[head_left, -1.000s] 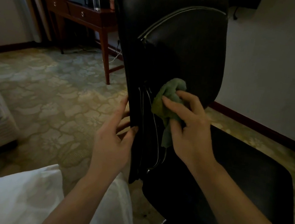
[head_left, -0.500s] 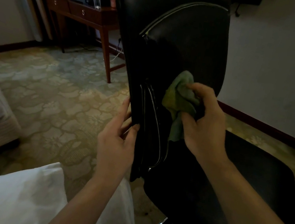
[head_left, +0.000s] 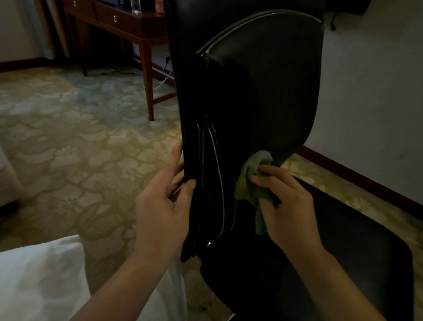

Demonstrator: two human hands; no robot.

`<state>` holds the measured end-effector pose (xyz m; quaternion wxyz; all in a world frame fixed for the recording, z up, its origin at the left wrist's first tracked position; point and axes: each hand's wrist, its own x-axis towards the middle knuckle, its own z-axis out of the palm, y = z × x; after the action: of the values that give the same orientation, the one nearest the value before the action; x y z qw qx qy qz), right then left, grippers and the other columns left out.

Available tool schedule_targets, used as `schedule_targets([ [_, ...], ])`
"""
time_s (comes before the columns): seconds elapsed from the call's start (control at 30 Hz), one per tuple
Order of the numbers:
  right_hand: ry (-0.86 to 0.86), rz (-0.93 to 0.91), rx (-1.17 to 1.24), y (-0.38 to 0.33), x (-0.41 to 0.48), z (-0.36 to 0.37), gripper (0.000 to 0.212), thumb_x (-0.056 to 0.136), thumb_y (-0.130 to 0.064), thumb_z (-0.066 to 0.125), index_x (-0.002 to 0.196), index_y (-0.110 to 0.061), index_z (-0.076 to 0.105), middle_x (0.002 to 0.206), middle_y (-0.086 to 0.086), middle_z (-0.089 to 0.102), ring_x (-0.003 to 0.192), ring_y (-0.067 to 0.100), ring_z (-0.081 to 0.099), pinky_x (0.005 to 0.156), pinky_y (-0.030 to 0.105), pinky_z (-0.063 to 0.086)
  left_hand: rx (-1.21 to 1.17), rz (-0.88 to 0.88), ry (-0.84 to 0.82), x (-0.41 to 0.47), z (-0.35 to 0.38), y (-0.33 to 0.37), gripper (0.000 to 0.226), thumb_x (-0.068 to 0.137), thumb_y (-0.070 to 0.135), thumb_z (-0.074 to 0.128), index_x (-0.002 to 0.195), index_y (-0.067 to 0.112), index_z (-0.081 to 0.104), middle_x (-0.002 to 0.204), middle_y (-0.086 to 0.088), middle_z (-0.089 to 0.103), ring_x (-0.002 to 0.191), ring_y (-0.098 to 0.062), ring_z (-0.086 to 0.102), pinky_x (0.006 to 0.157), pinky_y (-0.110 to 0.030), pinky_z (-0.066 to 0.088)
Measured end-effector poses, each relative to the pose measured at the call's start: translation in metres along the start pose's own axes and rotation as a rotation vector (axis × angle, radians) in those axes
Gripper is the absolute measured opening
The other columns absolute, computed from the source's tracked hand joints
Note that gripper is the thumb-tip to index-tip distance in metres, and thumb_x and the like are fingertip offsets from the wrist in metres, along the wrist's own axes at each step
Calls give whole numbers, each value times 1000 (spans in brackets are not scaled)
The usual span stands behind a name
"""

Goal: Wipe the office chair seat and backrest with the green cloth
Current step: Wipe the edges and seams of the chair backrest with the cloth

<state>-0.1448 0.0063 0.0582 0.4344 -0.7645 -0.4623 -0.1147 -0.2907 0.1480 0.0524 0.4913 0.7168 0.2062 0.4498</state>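
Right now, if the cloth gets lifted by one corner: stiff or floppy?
Probably floppy: the cloth bunches in folds under the right hand, and a tail hangs limp below it. Likely light too, since a few fingers pin it against the backrest.

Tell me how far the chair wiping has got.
Done: nothing can be confirmed; the dark surface shows no wipe marks. In hand: the right hand presses the green cloth low on the backrest, while the left hand grips its edge. Left: the seat, with no cloth on it.
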Motion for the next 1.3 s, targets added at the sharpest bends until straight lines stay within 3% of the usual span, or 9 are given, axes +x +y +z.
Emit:
schedule_targets([
  [0.23,143,-92,12,-41,30,-5,59,82,13,63,135,-12,56,133,4,55,125,12,51,103,13,41,15,1,9,0,0,-4,66,101,5,59,149,45,38,130,13,65,119,-2,64,98,-31,56],
  [0.33,141,-142,10,-48,38,6,51,86,8,57,133,-11,60,134,8,55,126,19,52,105,27,46,6,-1,6,-1,0,-5,65,102,4,57,149,44,38,132,9,64,120,-1,63,97,-30,57],
  [0.47,114,-171,-51,-34,23,19,37,93,-9,52,128,-6,63,131,15,54,122,18,51,104,21,43,10,-12,5,0,-1,-11,64,102,9,57,152,45,37,133,9,64,122,-8,63,98,-40,56],
  [0.67,-6,-43,-66,1,-3,12,43,87,7,56,122,-14,67,128,8,59,118,19,54,100,25,45,-13,-26,16,0,0,-5,66,100,7,60,145,51,41,130,10,67,120,-3,64,101,-32,54],
  [0.8,118,-21,13,-12,5,2,51,83,15,63,125,-14,64,131,2,53,122,6,48,104,10,38,-90,-57,7,1,-1,-3,63,99,3,62,141,48,47,130,14,67,120,-3,64,102,-33,54],
  [0.93,177,-119,77,-35,26,4,48,84,16,61,125,-9,64,129,8,53,121,12,52,104,17,43,-110,-76,-5,1,-1,-3,63,100,1,59,141,48,48,126,20,69,120,-4,64,100,-36,55],
  [1.03,118,-128,91,-38,27,12,45,85,15,60,125,-7,66,129,4,50,120,10,52,103,14,41,-113,-71,1,1,-2,-3,63,100,0,59,142,46,48,128,17,68,121,-6,64,101,-40,55],
  [1.17,12,-97,-37,-12,11,11,46,86,13,59,123,-12,67,130,2,52,120,18,52,102,22,44,-99,-60,10,1,-2,0,63,99,3,62,139,49,47,128,17,68,120,-3,64,101,-33,55],
  [1.3,-78,48,-49,6,0,-5,43,87,12,61,121,-13,68,131,-5,49,121,13,50,98,0,33,-102,-45,-1,0,-1,2,64,99,3,61,138,51,46,130,15,67,120,-2,63,99,-25,53],
])
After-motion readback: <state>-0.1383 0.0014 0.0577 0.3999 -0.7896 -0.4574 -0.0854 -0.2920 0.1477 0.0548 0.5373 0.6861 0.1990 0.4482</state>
